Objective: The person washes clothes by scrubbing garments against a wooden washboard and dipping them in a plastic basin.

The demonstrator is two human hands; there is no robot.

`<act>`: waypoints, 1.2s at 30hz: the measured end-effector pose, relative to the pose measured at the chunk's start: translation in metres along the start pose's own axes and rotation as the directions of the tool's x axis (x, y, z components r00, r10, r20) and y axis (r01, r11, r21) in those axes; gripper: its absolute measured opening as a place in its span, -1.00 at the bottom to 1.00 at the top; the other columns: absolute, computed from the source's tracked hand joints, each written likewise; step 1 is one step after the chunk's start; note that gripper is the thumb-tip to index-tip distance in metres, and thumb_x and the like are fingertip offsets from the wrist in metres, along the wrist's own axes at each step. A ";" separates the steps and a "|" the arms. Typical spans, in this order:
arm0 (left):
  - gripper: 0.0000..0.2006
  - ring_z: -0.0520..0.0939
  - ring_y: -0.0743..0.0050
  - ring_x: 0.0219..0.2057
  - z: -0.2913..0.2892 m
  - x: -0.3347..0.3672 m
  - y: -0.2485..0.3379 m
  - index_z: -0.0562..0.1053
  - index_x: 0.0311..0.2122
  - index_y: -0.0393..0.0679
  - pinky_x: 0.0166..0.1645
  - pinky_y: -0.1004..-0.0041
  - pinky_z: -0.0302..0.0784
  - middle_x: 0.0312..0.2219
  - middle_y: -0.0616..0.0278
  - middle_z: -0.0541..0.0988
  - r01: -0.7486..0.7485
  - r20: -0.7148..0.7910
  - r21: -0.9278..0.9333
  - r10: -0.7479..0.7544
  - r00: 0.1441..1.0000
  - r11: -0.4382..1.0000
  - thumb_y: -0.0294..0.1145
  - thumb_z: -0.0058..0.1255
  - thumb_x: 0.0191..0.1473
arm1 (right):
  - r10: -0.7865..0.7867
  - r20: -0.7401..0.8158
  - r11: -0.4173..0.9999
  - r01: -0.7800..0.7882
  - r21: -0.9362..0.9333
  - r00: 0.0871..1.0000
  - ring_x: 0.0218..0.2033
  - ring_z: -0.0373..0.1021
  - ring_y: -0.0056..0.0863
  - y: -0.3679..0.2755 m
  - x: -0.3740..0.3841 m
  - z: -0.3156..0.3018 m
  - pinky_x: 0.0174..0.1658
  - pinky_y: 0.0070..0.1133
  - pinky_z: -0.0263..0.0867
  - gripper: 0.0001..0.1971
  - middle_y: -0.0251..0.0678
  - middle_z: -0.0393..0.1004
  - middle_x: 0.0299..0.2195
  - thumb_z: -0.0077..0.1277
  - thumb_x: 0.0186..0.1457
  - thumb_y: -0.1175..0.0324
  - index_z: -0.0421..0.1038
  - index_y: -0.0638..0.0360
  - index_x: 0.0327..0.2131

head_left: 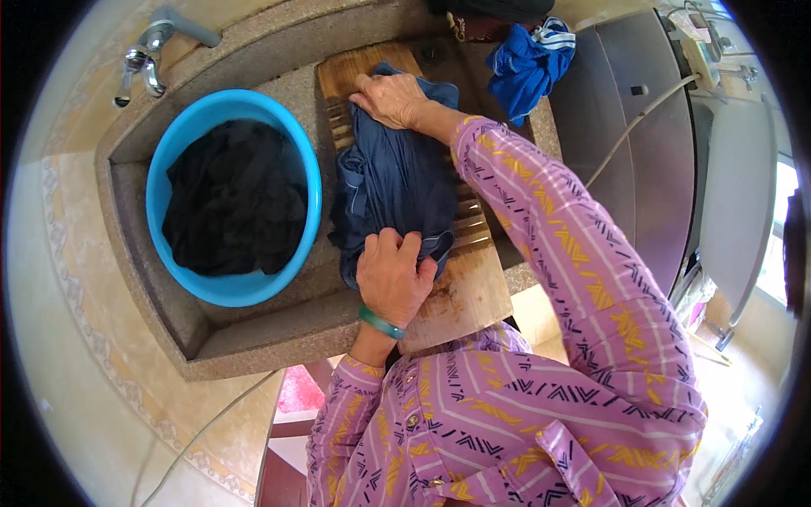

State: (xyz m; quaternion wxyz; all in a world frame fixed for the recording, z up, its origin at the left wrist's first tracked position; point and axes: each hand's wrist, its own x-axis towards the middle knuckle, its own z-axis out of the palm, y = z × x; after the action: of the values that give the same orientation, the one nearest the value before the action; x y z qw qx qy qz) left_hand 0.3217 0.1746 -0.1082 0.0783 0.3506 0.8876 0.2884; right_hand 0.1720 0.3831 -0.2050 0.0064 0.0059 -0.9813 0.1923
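Note:
A dark navy garment [395, 177] lies wet and bunched lengthwise over a ridged wooden washboard [469, 291], which leans across the stone sink. At the garment's far end, my right hand [393, 100] grips the cloth with curled fingers. My left hand [394, 277], with a green bangle [382, 323] at the wrist, is closed on the near end of the same garment, just above the board's bare lower part. The cloth is stretched between both hands, and its folds hide the fingertips.
Left of the board, a blue basin [314, 182] holding dark wet cloth [241, 198] stands in the stone sink [279, 325]. A metal tap [155, 51] is at the far left. Blue clothing [528, 68] hangs over the far right rim, beside a grey appliance [625, 127].

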 end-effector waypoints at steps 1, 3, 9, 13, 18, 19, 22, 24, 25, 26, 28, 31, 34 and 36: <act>-0.80 0.39 0.19 -0.41 -0.001 -0.002 -0.002 0.41 -0.48 -0.08 -0.40 0.29 0.34 -0.53 0.23 0.32 0.009 -0.030 -0.003 -0.009 1.000 1.000 -0.37 0.10 -0.35 | 0.020 -0.027 1.000 -0.020 0.020 0.999 -0.45 0.44 -0.04 -0.004 -0.001 0.000 -0.42 -0.23 0.35 -0.63 -0.04 0.49 -0.51 -0.22 0.16 0.03 0.32 0.18 -0.31; -0.79 0.40 0.17 -0.42 0.000 -0.001 -0.005 0.43 -0.45 -0.08 -0.39 0.28 0.36 -0.53 0.21 0.34 0.018 -0.024 -0.014 -0.018 1.000 1.000 -0.38 0.07 -0.34 | 0.014 0.032 1.000 -0.015 0.010 0.999 -0.48 0.44 -0.03 -0.011 -0.014 -0.001 -0.43 -0.21 0.34 -0.63 -0.04 0.48 -0.54 -0.23 0.16 0.03 0.32 0.17 -0.31; -0.78 0.41 0.14 -0.41 -0.002 -0.003 -0.003 0.45 -0.43 -0.08 -0.37 0.26 0.38 -0.51 0.19 0.37 0.061 0.010 -0.003 -0.061 0.998 0.998 -0.38 0.05 -0.33 | -0.426 0.108 0.905 0.421 0.068 0.898 -0.73 0.35 -0.08 -0.023 -0.071 -0.012 -0.70 -0.28 0.24 -0.72 -0.09 0.34 -0.77 -0.18 0.16 0.13 0.26 0.15 -0.40; -0.78 0.42 0.14 -0.41 -0.003 0.001 -0.001 0.45 -0.42 -0.07 -0.37 0.26 0.39 -0.51 0.19 0.37 0.077 0.049 0.003 -0.077 0.996 0.997 -0.37 0.06 -0.34 | -0.104 0.143 0.983 0.123 -0.134 0.984 -0.51 0.46 -0.06 0.014 0.008 0.002 -0.46 -0.21 0.34 -0.77 -0.02 0.48 -0.56 -0.24 0.11 0.27 0.25 0.22 -0.26; -0.78 0.42 0.13 -0.41 0.001 0.000 -0.005 0.45 -0.43 -0.07 -0.38 0.26 0.39 -0.51 0.20 0.36 0.083 -0.009 -0.021 -0.083 0.997 0.996 -0.38 0.07 -0.34 | 0.068 0.166 0.984 -0.038 -0.177 0.984 -0.40 0.47 -0.06 0.020 0.020 0.013 -0.37 -0.24 0.38 -0.73 -0.01 0.50 -0.45 -0.15 0.03 0.31 0.28 0.17 -0.18; -0.79 0.41 0.13 -0.41 0.001 -0.001 -0.007 0.44 -0.43 -0.07 -0.38 0.26 0.40 -0.50 0.19 0.36 0.100 -0.003 -0.013 -0.100 0.995 0.995 -0.38 0.07 -0.33 | 0.031 0.269 0.991 0.006 -0.136 0.963 -0.40 0.47 -0.06 0.009 0.010 0.013 -0.36 -0.24 0.38 -0.74 -0.02 0.51 -0.45 -0.13 0.02 0.31 0.29 0.15 -0.19; -0.79 0.41 0.13 -0.41 -0.001 0.001 -0.006 0.44 -0.44 -0.07 -0.39 0.26 0.40 -0.51 0.19 0.36 0.096 0.013 -0.008 -0.096 0.995 0.995 -0.38 0.07 -0.34 | -0.326 0.254 0.943 0.295 0.155 0.910 -0.62 0.39 -0.05 -0.034 -0.058 -0.014 -0.54 -0.22 0.31 -0.78 -0.09 0.39 -0.69 -0.13 0.14 0.20 0.27 0.15 -0.32; -0.79 0.41 0.15 -0.42 0.000 0.003 -0.005 0.40 -0.48 -0.07 -0.40 0.26 0.39 -0.52 0.20 0.34 0.088 0.008 -0.007 -0.088 0.996 0.996 -0.37 0.10 -0.36 | -0.388 0.223 0.921 0.376 0.096 0.894 -0.64 0.39 -0.08 -0.027 -0.061 -0.015 -0.56 -0.23 0.30 -0.79 -0.09 0.40 -0.69 -0.15 0.14 0.20 0.26 0.16 -0.34; -0.78 0.41 0.17 -0.42 0.002 0.004 -0.004 0.36 -0.52 -0.08 -0.42 0.27 0.38 -0.53 0.21 0.32 0.069 0.008 -0.012 -0.069 0.998 0.998 -0.36 0.13 -0.38 | -0.311 0.204 0.950 0.308 0.044 0.928 -0.62 0.40 -0.07 -0.015 -0.048 -0.010 -0.55 -0.23 0.31 -0.78 -0.08 0.42 -0.67 -0.16 0.13 0.20 0.27 0.16 -0.33; -0.78 0.41 0.17 -0.42 -0.001 0.004 -0.001 0.36 -0.52 -0.08 -0.42 0.27 0.38 -0.53 0.21 0.32 0.067 0.006 -0.010 -0.067 0.998 0.998 -0.36 0.13 -0.38 | -0.243 0.179 0.969 0.248 -0.002 0.953 -0.60 0.41 -0.06 -0.001 -0.023 -0.003 -0.54 -0.22 0.32 -0.78 -0.07 0.44 -0.64 -0.17 0.13 0.20 0.27 0.16 -0.32; -0.78 0.41 0.17 -0.42 0.001 0.005 -0.003 0.35 -0.54 -0.09 -0.42 0.27 0.38 -0.54 0.21 0.31 0.084 0.027 -0.003 -0.084 0.996 0.996 -0.36 0.13 -0.38 | 0.015 0.194 0.984 0.020 -0.175 0.981 -0.39 0.48 -0.06 0.015 0.027 0.007 -0.41 -0.23 0.37 -0.73 -0.01 0.51 -0.42 -0.23 0.09 0.25 0.29 0.19 -0.20; -0.80 0.42 0.14 -0.41 -0.001 0.009 -0.003 0.41 -0.47 -0.11 -0.39 0.25 0.40 -0.52 0.20 0.36 0.106 0.034 -0.007 -0.106 0.994 0.994 -0.37 0.06 -0.34 | 0.087 0.130 0.980 -0.061 -0.189 0.988 -0.33 0.47 -0.08 0.024 0.046 0.012 -0.35 -0.23 0.37 -0.73 -0.01 0.51 -0.37 -0.26 0.09 0.28 0.29 0.22 -0.20; -0.80 0.42 0.13 -0.41 0.002 0.003 -0.009 0.41 -0.46 -0.11 -0.39 0.24 0.39 -0.52 0.19 0.36 0.093 0.011 -0.025 -0.093 0.996 0.995 -0.37 0.05 -0.33 | 0.000 0.159 0.998 0.009 -0.056 0.987 -0.46 0.47 -0.09 0.002 0.012 0.013 -0.45 -0.23 0.35 -0.77 -0.04 0.49 -0.52 -0.13 0.06 0.28 0.30 0.21 -0.25; -0.81 0.42 0.12 -0.41 0.001 0.004 -0.008 0.40 -0.47 -0.10 -0.39 0.24 0.39 -0.52 0.19 0.36 0.114 0.022 -0.016 -0.114 0.993 0.993 -0.37 0.05 -0.33 | -0.205 0.212 0.972 0.173 0.160 0.956 -0.62 0.42 -0.11 -0.039 -0.037 -0.011 -0.57 -0.25 0.32 -0.80 -0.10 0.42 -0.68 -0.09 0.05 0.26 0.28 0.18 -0.33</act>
State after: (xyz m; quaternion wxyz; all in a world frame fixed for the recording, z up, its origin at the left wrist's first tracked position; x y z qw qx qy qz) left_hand 0.3142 0.1730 -0.1132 0.1070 0.3017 0.9028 0.2872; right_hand 0.2095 0.3516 -0.1804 -0.0876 0.1221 -0.9546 0.2573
